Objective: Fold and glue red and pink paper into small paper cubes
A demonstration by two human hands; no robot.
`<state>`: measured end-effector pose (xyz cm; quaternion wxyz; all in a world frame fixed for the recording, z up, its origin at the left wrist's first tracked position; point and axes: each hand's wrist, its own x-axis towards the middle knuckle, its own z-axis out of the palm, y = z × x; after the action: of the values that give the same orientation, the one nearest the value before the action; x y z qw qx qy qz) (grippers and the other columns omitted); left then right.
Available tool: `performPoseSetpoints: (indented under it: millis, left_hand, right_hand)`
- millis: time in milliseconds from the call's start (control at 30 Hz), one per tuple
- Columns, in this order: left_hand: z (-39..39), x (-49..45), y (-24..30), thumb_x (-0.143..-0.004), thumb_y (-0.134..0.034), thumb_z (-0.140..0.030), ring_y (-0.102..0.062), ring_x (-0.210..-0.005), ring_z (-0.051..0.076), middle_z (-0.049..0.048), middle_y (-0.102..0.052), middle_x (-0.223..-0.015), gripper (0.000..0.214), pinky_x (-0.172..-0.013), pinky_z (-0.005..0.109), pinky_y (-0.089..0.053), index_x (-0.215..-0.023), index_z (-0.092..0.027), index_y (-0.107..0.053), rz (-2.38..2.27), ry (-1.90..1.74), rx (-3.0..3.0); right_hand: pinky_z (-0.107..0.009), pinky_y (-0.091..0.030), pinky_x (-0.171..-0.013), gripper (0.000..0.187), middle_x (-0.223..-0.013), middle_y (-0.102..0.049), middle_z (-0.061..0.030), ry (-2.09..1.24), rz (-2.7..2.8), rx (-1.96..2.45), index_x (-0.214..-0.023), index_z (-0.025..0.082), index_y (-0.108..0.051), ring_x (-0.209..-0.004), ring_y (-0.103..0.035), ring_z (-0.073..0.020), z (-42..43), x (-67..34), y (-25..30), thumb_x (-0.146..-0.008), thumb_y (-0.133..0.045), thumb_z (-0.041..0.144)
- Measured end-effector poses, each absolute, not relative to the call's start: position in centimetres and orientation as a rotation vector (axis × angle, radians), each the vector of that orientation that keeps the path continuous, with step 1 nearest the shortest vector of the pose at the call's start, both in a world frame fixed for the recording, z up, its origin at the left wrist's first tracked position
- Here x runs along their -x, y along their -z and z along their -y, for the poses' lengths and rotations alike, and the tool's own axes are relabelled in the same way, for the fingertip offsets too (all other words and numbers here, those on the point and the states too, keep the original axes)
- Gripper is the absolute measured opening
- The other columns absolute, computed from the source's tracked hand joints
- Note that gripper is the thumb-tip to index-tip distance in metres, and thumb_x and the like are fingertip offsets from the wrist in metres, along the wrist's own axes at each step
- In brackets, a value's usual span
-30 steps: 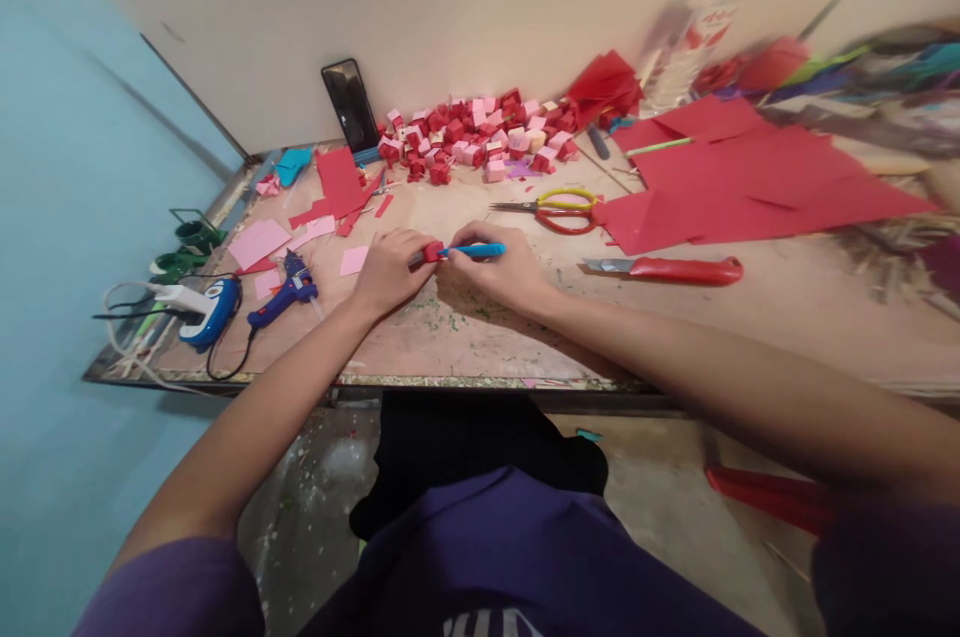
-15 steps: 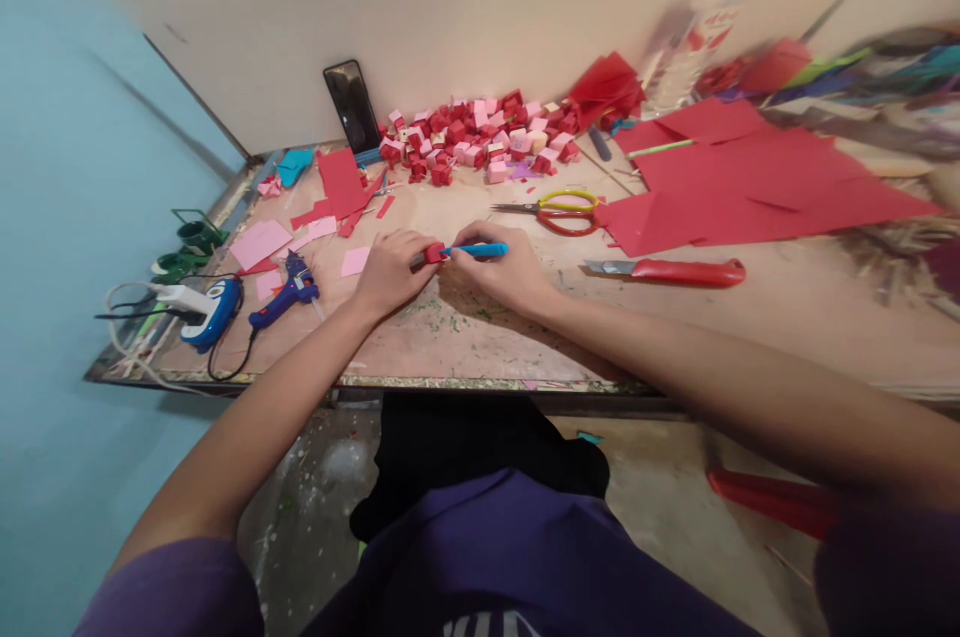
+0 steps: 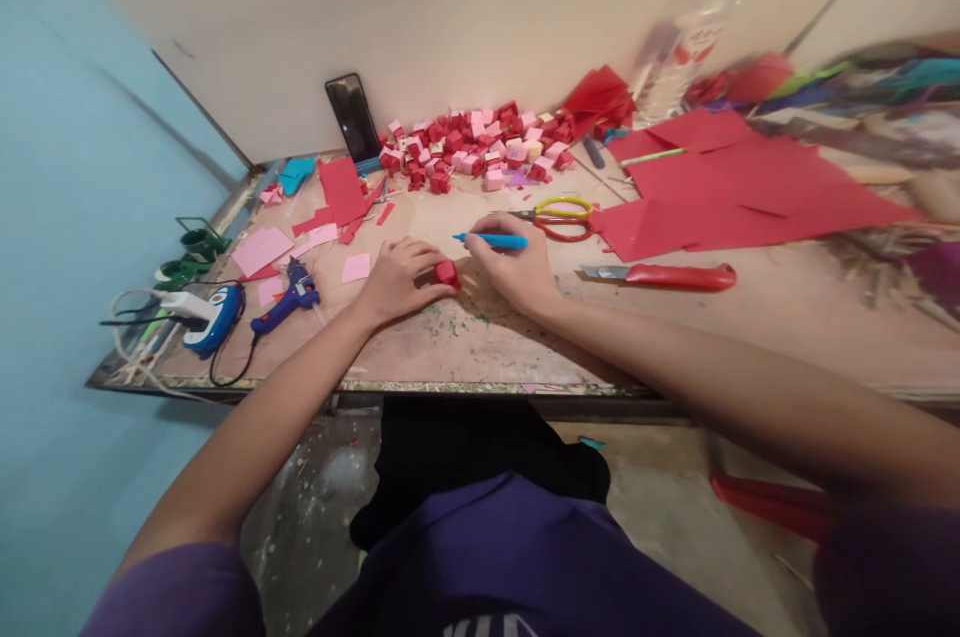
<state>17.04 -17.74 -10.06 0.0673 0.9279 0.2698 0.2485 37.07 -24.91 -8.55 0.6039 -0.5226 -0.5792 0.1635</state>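
Between the thumb and fingers of my left hand [image 3: 401, 279] is a small red paper box [image 3: 447, 273], held low over the table. My right hand [image 3: 516, 262] grips a blue pen [image 3: 499, 241], its tip pointing left and standing apart from the box. Behind both hands lies a heap of small red and pink paper boxes [image 3: 472, 145]. Scissors with yellow and red handles [image 3: 564, 217] lie just beyond my right hand, their blades partly hidden by it. A pink paper square [image 3: 356, 267] rests left of my left hand.
At the left are a blue glue gun [image 3: 296, 292] and a blue-and-white power adapter [image 3: 214, 317] with cables. A red-handled utility knife [image 3: 679, 277] and red paper sheets [image 3: 757, 182] lie to the right. A phone [image 3: 352, 117] and a plastic bottle [image 3: 686, 47] stand against the wall.
The blue pen has come away from the red box as my right hand drew back to the right. My left hand has shifted slightly right, turning the box into fuller view.
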Motion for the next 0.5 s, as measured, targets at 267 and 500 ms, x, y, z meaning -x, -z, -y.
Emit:
performPoseSetpoints:
  millis: [267,500]
  left_hand:
    - [17.4,-16.3,9.0,-0.097,-0.067,-0.039,-0.067,-0.110,0.028,0.0098,-0.076,-0.113,0.031,-0.102,0.043,-0.047,-0.120,-0.019,-0.073,-0.797,-0.963,-2.661]
    - [16.2,-15.1,8.0,-0.090,-0.063,-0.029,-0.067,-0.092,0.026,0.0073,-0.074,-0.094,0.017,-0.090,0.042,-0.052,-0.088,-0.019,-0.077,-1.049,-0.833,-2.598]
  right_hand:
    - [-0.037,-0.050,-0.080,0.011,-0.081,-0.072,-0.0020,-0.416,1.371,1.222,-0.080,0.022,-0.067,-0.078,-0.064,-0.0199,24.8,-37.1,8.7,-0.085,-0.068,0.031]
    - [-0.039,-0.053,-0.081,0.012,-0.082,-0.073,-0.0022,-0.443,1.367,1.228,-0.080,0.023,-0.068,-0.078,-0.065,-0.0203,24.7,-37.1,8.9,-0.088,-0.070,0.032]
